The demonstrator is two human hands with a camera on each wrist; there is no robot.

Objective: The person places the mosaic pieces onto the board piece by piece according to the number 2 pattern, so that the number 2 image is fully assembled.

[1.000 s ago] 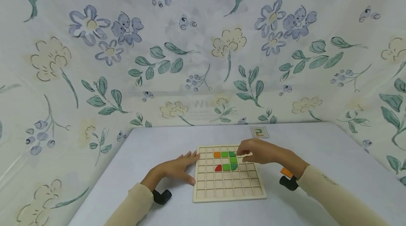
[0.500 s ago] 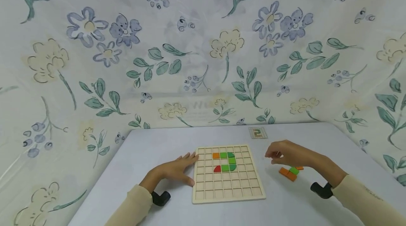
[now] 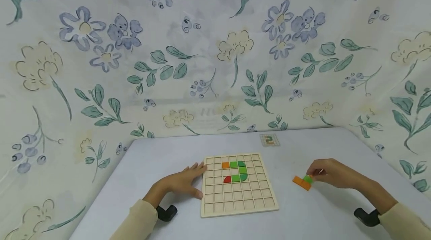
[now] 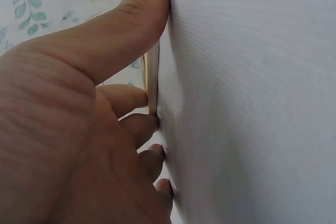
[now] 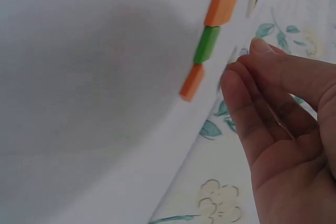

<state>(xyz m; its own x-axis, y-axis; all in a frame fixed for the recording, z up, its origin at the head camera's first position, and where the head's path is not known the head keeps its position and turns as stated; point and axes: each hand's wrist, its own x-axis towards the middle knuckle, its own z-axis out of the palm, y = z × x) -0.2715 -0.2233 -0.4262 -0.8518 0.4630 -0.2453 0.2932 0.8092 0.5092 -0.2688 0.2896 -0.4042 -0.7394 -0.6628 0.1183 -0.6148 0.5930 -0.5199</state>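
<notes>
A wooden grid board (image 3: 240, 213) lies flat on the table. My left hand (image 3: 183, 181) rests beside it with fingers spread, touching its left edge. Set in the grid are an orange square (image 3: 225, 165), several green pieces (image 3: 242, 170) and a red quarter-round (image 3: 227, 179). To the right of the board, my right hand (image 3: 331, 172) hovers at loose orange tiles (image 3: 301, 183) and a green tile (image 3: 307, 178). In the right wrist view its fingers are loosely bent near the thumb, with no tile between them; an orange tile (image 5: 221, 5) shows apart from the fingertips.
A small pattern card (image 3: 269, 140) lies on the white table (image 3: 188, 144) behind the board. A floral curtain (image 3: 215, 53) hangs along the table's back. Black wrist devices (image 3: 367, 217) sit on both wrists.
My right hand has moved from above the board rightward and down to the loose tiles. The left hand stays at the board's edge. The head view has shifted slightly.
</notes>
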